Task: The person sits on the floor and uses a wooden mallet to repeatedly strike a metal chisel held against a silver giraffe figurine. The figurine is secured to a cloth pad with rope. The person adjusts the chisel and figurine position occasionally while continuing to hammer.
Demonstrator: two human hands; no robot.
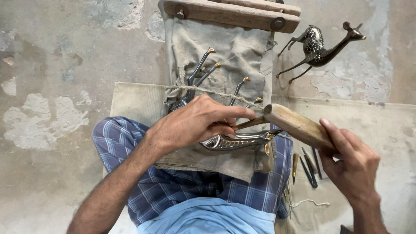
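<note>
My left hand [197, 121] pinches a thin chisel [248, 123] against the metal deer [236, 141] lying just beneath it on the cloth [236, 56]. My right hand [353, 162] grips the wooden mallet [297, 125], its head touching the chisel's end. An off-centre blow could skid the chisel, scarring the deer or striking my fingers.

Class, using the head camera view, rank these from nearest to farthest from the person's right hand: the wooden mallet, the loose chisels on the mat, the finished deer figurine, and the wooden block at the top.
1. Wooden mallet: gripped in the right hand.
2. Loose chisels: on the mat just left of that hand.
3. Finished deer figurine: on the floor, upper right.
4. Wooden block: top centre, farthest.
</note>
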